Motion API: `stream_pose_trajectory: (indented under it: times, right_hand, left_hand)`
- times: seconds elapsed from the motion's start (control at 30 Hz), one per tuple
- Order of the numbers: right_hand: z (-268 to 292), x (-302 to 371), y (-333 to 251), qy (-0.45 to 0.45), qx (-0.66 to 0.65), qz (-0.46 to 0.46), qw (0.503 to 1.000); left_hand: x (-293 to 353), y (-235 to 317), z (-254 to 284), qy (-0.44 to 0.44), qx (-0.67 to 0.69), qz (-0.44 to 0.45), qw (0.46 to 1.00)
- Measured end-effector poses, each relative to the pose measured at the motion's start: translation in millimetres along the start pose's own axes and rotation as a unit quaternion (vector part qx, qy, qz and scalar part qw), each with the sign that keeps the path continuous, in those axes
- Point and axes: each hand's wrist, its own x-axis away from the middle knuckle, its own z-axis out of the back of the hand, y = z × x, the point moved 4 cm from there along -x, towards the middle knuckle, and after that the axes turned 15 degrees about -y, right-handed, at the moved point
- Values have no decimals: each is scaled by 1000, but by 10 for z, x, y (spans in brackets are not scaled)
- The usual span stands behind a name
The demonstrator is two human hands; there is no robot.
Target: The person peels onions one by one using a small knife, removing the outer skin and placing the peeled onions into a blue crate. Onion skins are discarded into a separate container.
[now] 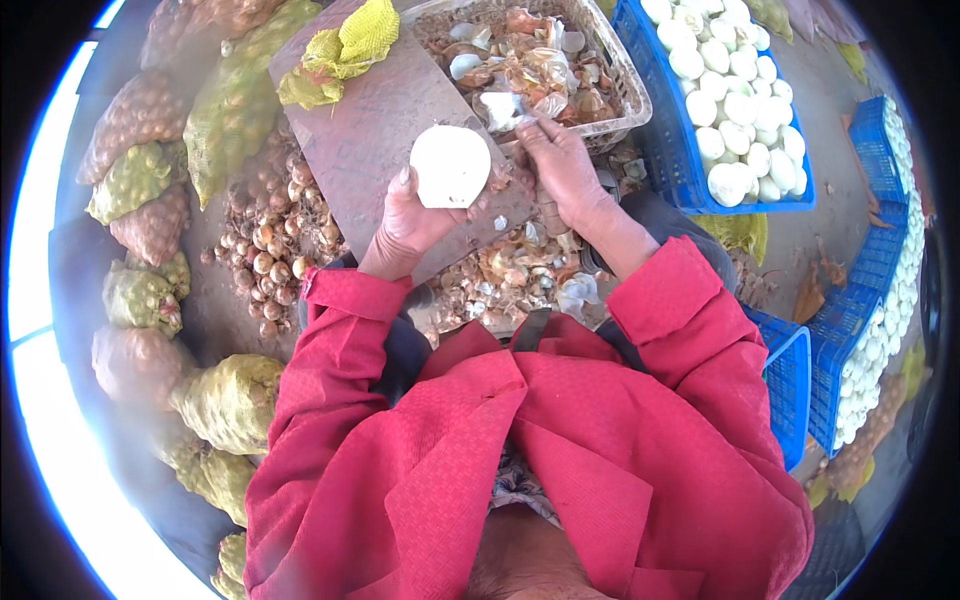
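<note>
several onion-filled mesh sacks (230, 400) lie far left, well apart from the brown board (345, 165). loose brown-skinned onions (268, 255) in a pile, just left of the board. yellow-green net (345, 50) lies crumpled on the board's far end. left hand (413, 215), red cuff (355, 290), over the board's right part: fingers and thumb wrapped round the near side of one big peeled white onion (450, 165). so the onion is above the board near its right edge, in that hand's grip. loose skins and scraps (500, 285) are strewn off the board's near end. right hand (568, 175), red cuff (665, 290) too, just right of the board: fingers bent in, palm hidden from view, a whitish scrap (500, 108) at the fingertips; can't tell if it is gripped or just behind. pale plastic basket (640, 105) of onion peels (560, 65) touches or nearly touches the board's far right side, can't tell which. blue crate (665, 140) heaped with peeled white onions (735, 100), further right of the board. last, more blue crates (870, 270) of white onions (885, 335) in a row, well right of the board.
</note>
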Motion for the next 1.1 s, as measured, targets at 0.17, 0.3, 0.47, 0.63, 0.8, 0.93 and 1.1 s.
stream_pose_trajectory:
  times: [0.17,0.3,0.47,0.63,0.8,0.93,1.1]
  right_hand:
    - [34,34,-103,35,99,36,994]
    - [143,-5,-122,70,191,121,972]
    - [103,119,-122,-2,56,66,996]
    - [-37,84,194,-63,16,-36,997]
    - [-37,174,130,-106,-237,22,965]
    - [170,549,-301,-114,-267,86,953]
    - [465,830,-556,-175,-360,147,905]
  left_hand:
    - [29,89,-15,-14,-100,46,994]
    - [-21,146,-52,46,-147,0,988]
    - [-51,83,5,81,-208,-4,975]
    - [-84,-7,-110,147,-301,-56,940]
    - [-419,-137,-397,219,-276,-85,932]
    - [-797,-173,-785,197,-310,-126,921]
    - [-1154,-246,-1027,143,-289,-140,936]
